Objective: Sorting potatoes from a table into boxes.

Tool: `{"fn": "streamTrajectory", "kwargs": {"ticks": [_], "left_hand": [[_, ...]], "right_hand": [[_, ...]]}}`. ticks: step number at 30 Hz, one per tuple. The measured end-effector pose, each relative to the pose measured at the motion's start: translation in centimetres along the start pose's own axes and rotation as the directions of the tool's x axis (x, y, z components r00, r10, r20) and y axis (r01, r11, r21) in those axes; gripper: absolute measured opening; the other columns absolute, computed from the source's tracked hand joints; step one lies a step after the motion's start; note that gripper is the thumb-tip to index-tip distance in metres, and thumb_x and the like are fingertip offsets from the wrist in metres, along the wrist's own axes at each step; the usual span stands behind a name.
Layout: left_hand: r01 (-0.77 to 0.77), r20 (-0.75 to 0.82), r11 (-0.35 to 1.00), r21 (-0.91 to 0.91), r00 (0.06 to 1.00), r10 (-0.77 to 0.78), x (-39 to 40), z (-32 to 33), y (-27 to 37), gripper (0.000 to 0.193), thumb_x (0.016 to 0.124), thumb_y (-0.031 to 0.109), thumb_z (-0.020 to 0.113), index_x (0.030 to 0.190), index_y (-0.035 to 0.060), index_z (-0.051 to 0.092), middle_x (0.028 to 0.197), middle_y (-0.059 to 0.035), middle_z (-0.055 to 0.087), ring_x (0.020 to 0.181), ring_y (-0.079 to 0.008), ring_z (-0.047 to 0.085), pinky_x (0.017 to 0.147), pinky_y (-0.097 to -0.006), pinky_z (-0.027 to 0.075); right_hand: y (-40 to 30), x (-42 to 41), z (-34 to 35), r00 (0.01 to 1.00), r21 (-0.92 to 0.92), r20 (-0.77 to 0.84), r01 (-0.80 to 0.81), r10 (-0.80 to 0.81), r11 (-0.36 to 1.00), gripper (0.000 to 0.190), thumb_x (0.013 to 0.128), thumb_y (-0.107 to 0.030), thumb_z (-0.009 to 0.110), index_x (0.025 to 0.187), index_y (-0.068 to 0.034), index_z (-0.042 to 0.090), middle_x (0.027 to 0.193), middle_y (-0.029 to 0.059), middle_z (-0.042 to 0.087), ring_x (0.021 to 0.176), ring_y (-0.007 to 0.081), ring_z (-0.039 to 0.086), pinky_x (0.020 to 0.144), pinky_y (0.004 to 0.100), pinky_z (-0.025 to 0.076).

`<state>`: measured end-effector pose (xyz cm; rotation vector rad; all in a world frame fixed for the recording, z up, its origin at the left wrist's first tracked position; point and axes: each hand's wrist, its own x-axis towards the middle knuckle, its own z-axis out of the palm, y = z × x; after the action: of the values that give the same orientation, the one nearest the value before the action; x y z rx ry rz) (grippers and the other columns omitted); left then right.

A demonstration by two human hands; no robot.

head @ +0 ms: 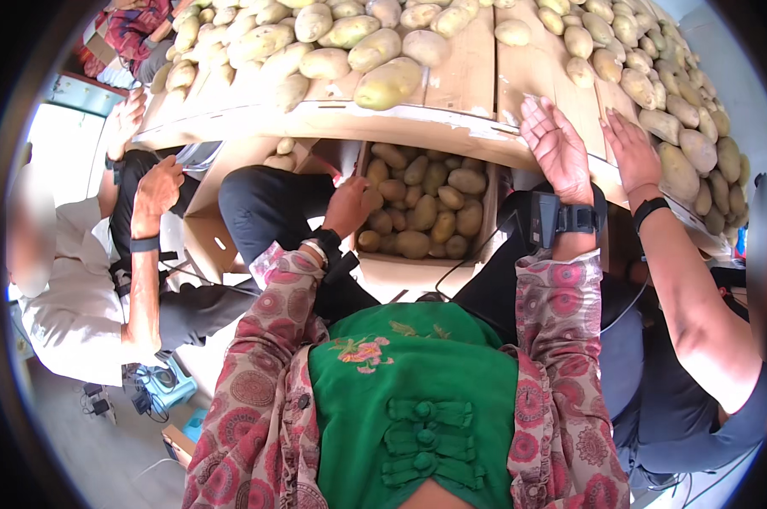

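My left hand (347,207) is at the left wall of an open cardboard box (415,270) between my knees. Its fingers are curled against a potato (374,200); whether they grip it cannot be made out. Many potatoes (424,213) fill the box, which sits below the edge of a cardboard-covered table (463,76). My right hand (554,149) is raised at that edge, palm up, fingers extended, with nothing in it. The nearest potato in front of me on the tabletop is a large yellowish one (388,84) by the edge.
Potatoes (676,143) lie heaped along the table's right side. A co-worker's hand (631,153) rests on the edge beside my right hand. At left sits another person (78,286), near a cardboard box (211,238). A cable (450,280) hangs by my right knee; a blue stool (170,385) stands behind left.
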<state>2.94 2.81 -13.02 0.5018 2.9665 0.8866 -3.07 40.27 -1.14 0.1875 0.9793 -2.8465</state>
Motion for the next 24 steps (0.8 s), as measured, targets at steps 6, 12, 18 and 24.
{"fn": "streamTrajectory", "kwargs": {"ticks": [6, 12, 18, 24], "left_hand": [[-0.090, 0.098, 0.978, 0.188, 0.992, 0.073, 1.8, 4.5, 1.1, 0.046, 0.066, 0.001, 0.057, 0.111, 0.0039, 0.051, 0.097, -0.0195, 0.055, 0.092, -0.0395, 0.055, 0.074, -0.0482, 0.046], [-0.056, 0.362, 0.951, 0.303, 0.930, -0.060, 3.1, 7.2, 1.1, 0.047, 0.066, 0.016, 0.069, 0.110, 0.0163, 0.053, 0.115, -0.0133, 0.049, 0.105, -0.0374, 0.050, 0.080, -0.0471, 0.049], [-0.060, 0.356, 0.914, 0.401, 0.930, -0.096, 3.3, 8.2, 0.1, 0.033, 0.076, 0.015, 0.057, 0.109, 0.0146, 0.053, 0.107, -0.0136, 0.054, 0.103, -0.0368, 0.053, 0.080, -0.0470, 0.049], [0.016, 0.514, 0.973, 0.230, 0.847, -0.135, 3.7, 6.2, 4.5, 0.031, 0.079, 0.015, 0.053, 0.110, 0.0085, 0.054, 0.099, -0.0156, 0.060, 0.085, -0.0330, 0.061, 0.070, -0.0468, 0.051]], "right_hand": [[0.2, 0.0, 0.1, 0.999, -0.017, -0.032, 0.012, -0.012, 1.000, 0.031, 0.094, -0.020, 0.051, 0.120, -0.002, 0.048, 0.126, 0.0172, 0.052, 0.120, 0.0265, 0.049, 0.097, 0.0371, 0.042], [-0.1, 0.0, 0.5, 1.000, -0.037, 0.018, -0.024, 0.024, 0.999, 0.034, 0.094, -0.026, 0.052, 0.120, -0.005, 0.049, 0.126, 0.0140, 0.053, 0.118, 0.0244, 0.051, 0.091, 0.0367, 0.047], [-0.3, -0.2, 0.7, 0.998, 0.000, 0.018, -0.057, 0.057, 0.998, 0.036, 0.092, -0.023, 0.054, 0.122, -0.005, 0.047, 0.129, 0.0171, 0.049, 0.122, 0.0262, 0.047, 0.092, 0.0396, 0.046], [-0.5, -0.2, 0.9, 0.998, -0.020, 0.017, -0.055, 0.055, 0.998, 0.031, 0.091, -0.023, 0.055, 0.117, -0.006, 0.051, 0.121, 0.0144, 0.055, 0.116, 0.0248, 0.052, 0.091, 0.0410, 0.046]]}}
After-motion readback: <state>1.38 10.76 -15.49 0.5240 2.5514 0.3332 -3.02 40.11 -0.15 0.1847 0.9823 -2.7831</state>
